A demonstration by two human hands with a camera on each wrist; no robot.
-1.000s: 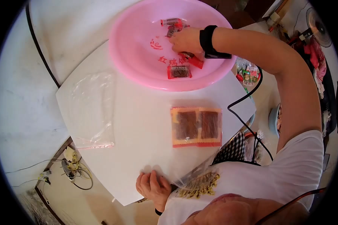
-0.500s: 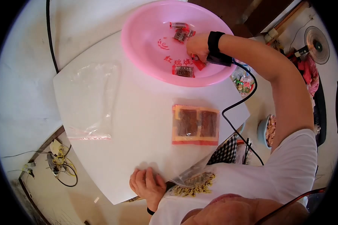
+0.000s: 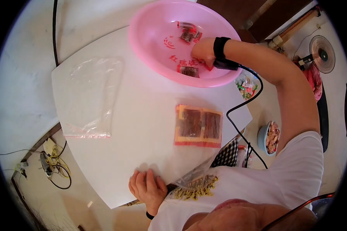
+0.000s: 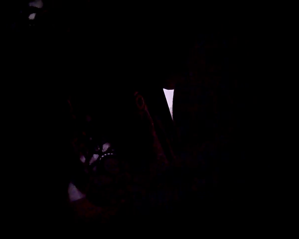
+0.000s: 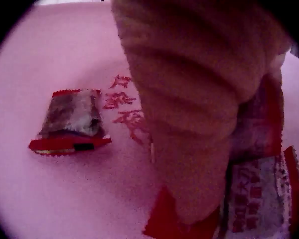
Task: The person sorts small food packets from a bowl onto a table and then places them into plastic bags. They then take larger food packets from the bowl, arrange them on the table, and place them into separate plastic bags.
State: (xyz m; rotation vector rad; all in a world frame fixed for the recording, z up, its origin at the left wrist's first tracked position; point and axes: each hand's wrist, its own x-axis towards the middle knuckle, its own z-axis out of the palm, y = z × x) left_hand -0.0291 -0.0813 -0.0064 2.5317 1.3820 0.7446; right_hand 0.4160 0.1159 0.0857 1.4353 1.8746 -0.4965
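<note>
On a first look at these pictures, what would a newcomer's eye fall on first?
The pink basin at the far side of the table, where the right hand grips red snack packets. Nearer lies a clear bag holding two larger packets; the left hand rests by its near end.

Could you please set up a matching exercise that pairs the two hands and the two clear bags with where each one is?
1. right hand
2. left hand
3. empty clear bag
4. bag with two packets

A. at the white board's near edge
B. flat on the board's left part
C. in the pink basin, on red packets
D. on the board, between basin and person

Pairs: 1-C, 2-A, 3-B, 4-D
</note>
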